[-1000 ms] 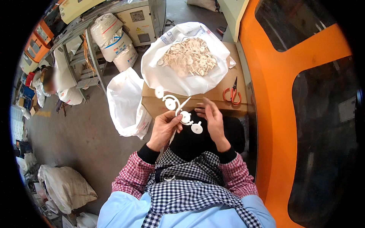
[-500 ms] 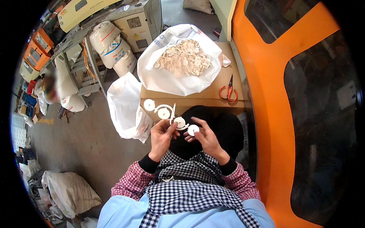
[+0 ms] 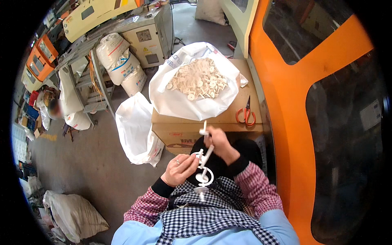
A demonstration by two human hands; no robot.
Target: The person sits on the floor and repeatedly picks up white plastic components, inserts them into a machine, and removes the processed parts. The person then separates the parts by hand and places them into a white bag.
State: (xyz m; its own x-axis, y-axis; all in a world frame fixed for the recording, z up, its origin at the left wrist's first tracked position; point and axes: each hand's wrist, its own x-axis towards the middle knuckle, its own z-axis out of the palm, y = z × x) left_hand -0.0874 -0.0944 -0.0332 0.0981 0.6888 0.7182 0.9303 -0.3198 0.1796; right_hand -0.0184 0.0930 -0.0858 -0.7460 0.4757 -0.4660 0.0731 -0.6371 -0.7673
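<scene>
My left hand (image 3: 179,169) pinches a white plastic moulded runner (image 3: 210,176) with round discs and short stems on it, and its lower end hangs over my checked apron. Just above and to the right, my right hand (image 3: 219,143) is closed on a small white disc with a stem (image 3: 203,132), which looks apart from the runner; motion blurs the fingers somewhat. Ahead of both hands, a large open white bag (image 3: 165,104) holds a heap of similar off-white stemmed discs (image 3: 200,79).
The bag rests on a cardboard box (image 3: 167,130), with red-handled scissors (image 3: 246,117) to its right. Left of the box stands another open white bag (image 3: 132,130). An orange machine door (image 3: 288,122) rises close on my right. Stacked sacks (image 3: 122,61) stand beyond a metal stair (image 3: 96,107).
The runner has turned from lying crosswise to hanging down toward my lap. My right hand has moved up toward the big bag with a disc piece, while my left hand has lowered.
</scene>
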